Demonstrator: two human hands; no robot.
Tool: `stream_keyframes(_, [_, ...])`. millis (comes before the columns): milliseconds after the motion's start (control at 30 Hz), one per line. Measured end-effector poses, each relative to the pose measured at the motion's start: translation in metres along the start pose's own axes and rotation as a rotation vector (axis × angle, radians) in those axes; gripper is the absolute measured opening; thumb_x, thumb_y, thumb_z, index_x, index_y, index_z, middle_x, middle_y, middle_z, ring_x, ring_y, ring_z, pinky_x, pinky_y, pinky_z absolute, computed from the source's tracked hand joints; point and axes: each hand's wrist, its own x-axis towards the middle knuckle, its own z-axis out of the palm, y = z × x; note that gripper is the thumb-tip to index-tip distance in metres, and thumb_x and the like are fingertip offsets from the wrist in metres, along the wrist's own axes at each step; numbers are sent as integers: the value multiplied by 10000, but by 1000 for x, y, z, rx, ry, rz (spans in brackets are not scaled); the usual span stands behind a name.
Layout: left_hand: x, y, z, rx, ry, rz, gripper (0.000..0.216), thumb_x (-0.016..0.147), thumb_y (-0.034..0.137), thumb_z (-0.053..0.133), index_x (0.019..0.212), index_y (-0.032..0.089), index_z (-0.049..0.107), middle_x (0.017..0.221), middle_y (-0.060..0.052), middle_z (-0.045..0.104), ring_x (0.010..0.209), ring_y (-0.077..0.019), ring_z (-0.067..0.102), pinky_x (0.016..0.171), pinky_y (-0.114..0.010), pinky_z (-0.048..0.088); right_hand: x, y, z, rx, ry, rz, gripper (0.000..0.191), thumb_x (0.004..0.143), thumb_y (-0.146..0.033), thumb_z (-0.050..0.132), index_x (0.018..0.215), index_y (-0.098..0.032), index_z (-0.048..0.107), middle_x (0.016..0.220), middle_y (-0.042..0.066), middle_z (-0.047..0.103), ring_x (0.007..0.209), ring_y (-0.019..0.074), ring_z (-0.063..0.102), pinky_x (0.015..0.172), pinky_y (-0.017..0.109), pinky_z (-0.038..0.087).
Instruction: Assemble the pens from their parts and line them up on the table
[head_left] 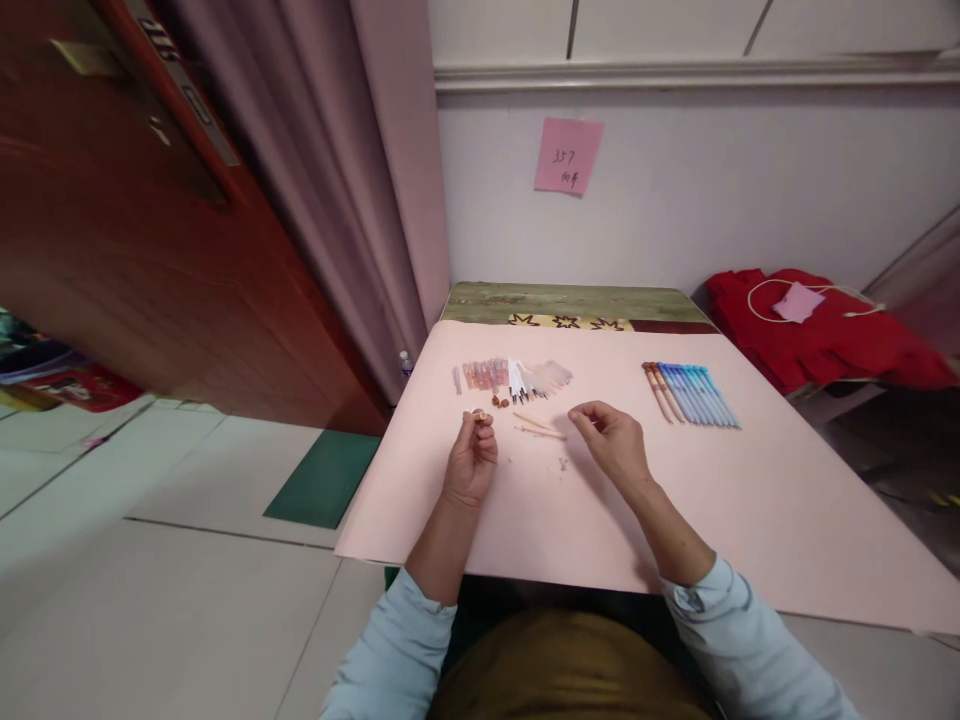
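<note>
Head view: the left hand pinches a small tan piece over the pink tabletop — brown bits lie just beyond. The right hand has its fingertips drawn together — on what, if anything, I cannot tell. Beige sticks lie between the 2 hands.

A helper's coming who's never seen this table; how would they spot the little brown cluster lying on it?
On the pink-covered table, find the left hand. Just beyond it, slightly right, lies the little brown cluster. Its pieces are short and chunky, unlike the long, slim white pieces beside it.
</note>
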Motion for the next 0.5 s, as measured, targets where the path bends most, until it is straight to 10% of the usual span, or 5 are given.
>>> stream_keyframes(500, [2, -2, -2, 88, 10, 22, 230, 991, 197, 446, 856, 99, 605, 776, -26, 569, 542, -2, 519, 481, -61, 448, -7, 18, 19, -437, -177, -125, 152, 873, -317, 575, 901, -262, 714, 935, 0, 689, 843, 166, 615, 654, 266, 365])
